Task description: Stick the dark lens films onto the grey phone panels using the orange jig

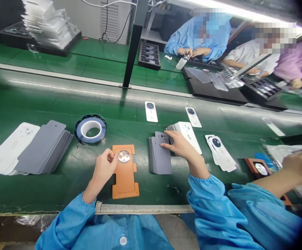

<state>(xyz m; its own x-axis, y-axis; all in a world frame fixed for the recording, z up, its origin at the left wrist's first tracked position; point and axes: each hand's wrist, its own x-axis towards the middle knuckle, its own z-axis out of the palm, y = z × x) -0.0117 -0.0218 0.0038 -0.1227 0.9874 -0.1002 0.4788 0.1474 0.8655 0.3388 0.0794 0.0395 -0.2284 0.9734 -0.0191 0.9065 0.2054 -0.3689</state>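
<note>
An orange fixture plate (125,177) lies near the front edge, a round silver piece (123,156) at its top. My left hand (106,165) hovers at the plate's upper left, its fingers curled together; whatever they hold is too small to make out. My right hand (177,144) has its thumb and fingers apart on the top of a grey panel (163,159), which lies on a fanned grey stack. Just behind that hand is a stack of white panels (189,133).
A blue tape roll (81,131), white panels (13,149) and grey panels (40,149) lie left. White panels with dark discs (151,114) lie behind and right (225,154). A co-worker's arm (283,178) reaches in at right. A black post (133,52) stands behind.
</note>
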